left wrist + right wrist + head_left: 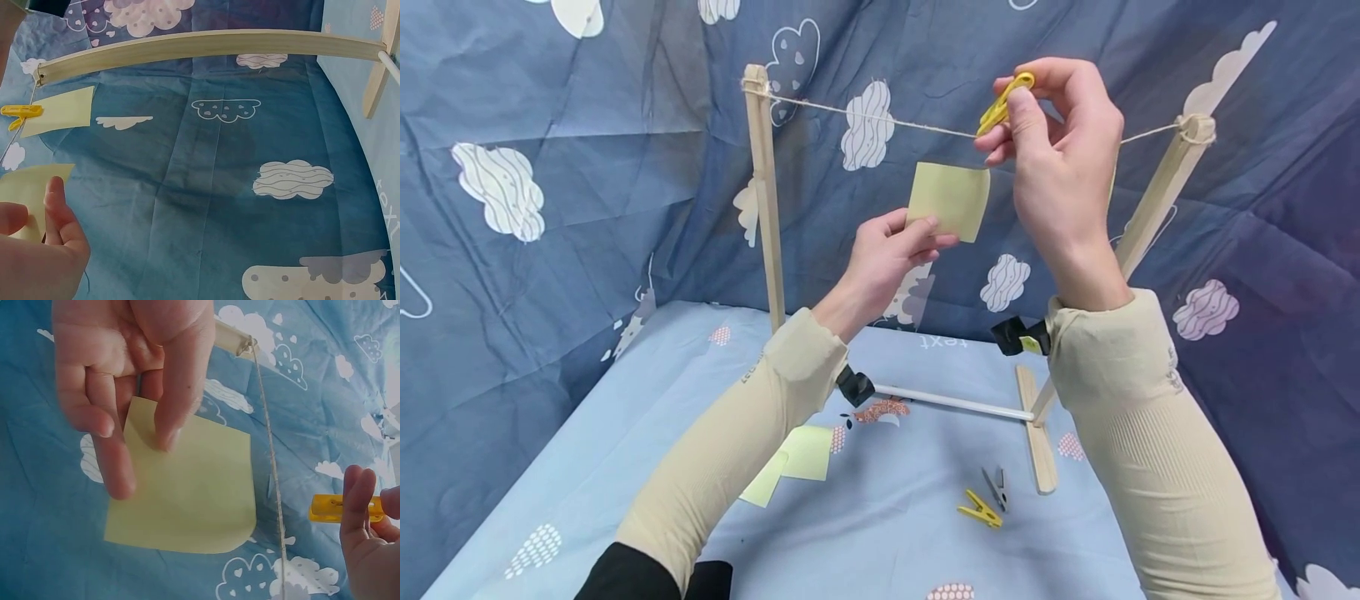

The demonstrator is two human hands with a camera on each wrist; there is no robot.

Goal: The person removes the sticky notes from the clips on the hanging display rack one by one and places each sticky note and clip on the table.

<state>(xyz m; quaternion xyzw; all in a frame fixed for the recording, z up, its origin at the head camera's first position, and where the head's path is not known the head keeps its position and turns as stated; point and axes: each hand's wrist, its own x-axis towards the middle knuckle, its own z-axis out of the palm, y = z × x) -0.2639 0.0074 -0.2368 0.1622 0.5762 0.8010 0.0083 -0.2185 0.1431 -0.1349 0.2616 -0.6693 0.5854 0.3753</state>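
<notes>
My left hand (883, 254) pinches a square yellow sticky note (951, 200) by its lower left part, thumb in front, below a string (880, 117). In my right hand (1063, 142) is a yellow clothespin (1006, 102), held between thumb and fingers near that string. The right wrist view shows the sticky note (187, 481) and the clothespin (328, 508) on opposite sides of the string (272, 456), both apart from it there. Another sticky note (65, 112) hangs from the string by a second yellow clothespin (22, 112); in the head view my right hand mostly hides it.
Two wooden posts (763, 192) (1165, 187) carry the string, and a white rod (955, 402) runs low toward a wooden foot (1037, 429). On the pale blue sheet lie sticky notes (808, 454), a yellow clothespin (981, 510) and a grey clothespin (997, 489). Dark blue cloth hangs behind.
</notes>
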